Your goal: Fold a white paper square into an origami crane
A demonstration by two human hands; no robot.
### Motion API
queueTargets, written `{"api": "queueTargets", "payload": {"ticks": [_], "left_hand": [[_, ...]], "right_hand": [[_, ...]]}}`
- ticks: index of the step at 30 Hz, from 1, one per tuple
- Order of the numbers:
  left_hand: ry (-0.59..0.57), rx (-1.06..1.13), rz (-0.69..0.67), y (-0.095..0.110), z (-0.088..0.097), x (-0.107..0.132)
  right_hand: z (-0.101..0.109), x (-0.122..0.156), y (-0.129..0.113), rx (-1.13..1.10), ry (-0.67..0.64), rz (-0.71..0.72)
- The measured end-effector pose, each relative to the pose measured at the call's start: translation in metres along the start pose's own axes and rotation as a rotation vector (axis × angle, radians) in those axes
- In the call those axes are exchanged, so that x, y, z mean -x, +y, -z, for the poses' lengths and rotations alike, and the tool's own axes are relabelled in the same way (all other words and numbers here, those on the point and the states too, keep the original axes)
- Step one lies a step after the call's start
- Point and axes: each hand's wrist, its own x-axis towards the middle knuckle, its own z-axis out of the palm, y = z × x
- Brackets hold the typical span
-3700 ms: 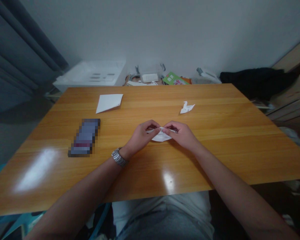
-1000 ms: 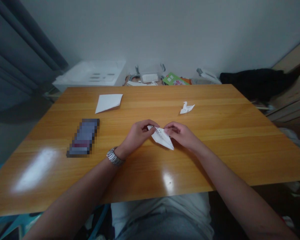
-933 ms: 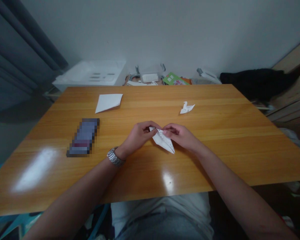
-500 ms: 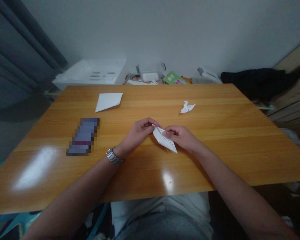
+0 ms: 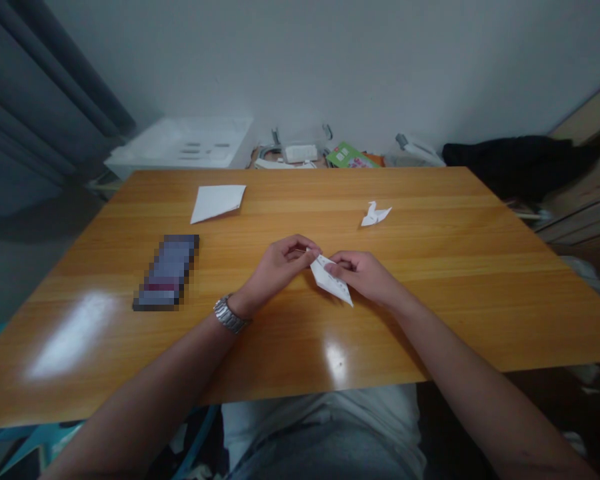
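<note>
Between my hands is a folded piece of white paper [image 5: 331, 281], narrow and pointed, with small dark marks on one face. My left hand [image 5: 286, 261] pinches its upper left tip between thumb and fingers. My right hand [image 5: 361, 272] grips its right side, the thumb lying on the near face and the fingers behind. The paper is held just above the table, its lower point angled toward me. Beyond my right hand a small white origami bird [image 5: 375, 215] stands on the wood.
A white paper sheet [image 5: 218, 203] lies at the back left of the wooden table [image 5: 460, 267]. A blurred-out phone-like device [image 5: 169, 272] rests left of my hands. Behind the far edge are a white plastic tray [image 5: 180, 143], a green booklet [image 5: 351, 156] and dark cloth [image 5: 520, 157].
My left thumb has shifted slightly right and now presses over the paper's upper tip. The folded paper looks narrower. My right hand has barely moved.
</note>
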Motion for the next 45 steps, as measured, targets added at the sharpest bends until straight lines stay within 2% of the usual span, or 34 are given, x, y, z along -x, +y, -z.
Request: {"api": "queueTargets", "payload": {"ticks": [7, 17, 23, 31, 40, 45], "left_hand": [[0.025, 0.019, -0.018, -0.0047, -0.0003, -0.0032], [0.062, 0.078, 0.029, -0.005, -0.0012, -0.0028], [0.088, 0.057, 0.046, -0.0017, -0.0045, -0.0006], [0.09, 0.04, 0.081, -0.0033, -0.0021, -0.0011], [0.102, 0.172, 0.12, -0.0086, -0.0033, -0.001], [0.153, 0.243, 0.153, -0.0063, -0.0063, 0.0002]], "right_hand": [[-0.0004, 0.0, 0.0001, 0.035, 0.007, 0.023], [0.0006, 0.001, -0.003, 0.053, 0.006, 0.033], [0.0, 0.0015, -0.0028, 0.079, 0.054, 0.032], [0.0009, 0.0016, -0.0023, 0.1, 0.034, 0.06], [0.0007, 0.0021, -0.0038, 0.09, 0.027, 0.059], [0.0011, 0.0019, -0.0039, 0.134, 0.058, 0.063]]}}
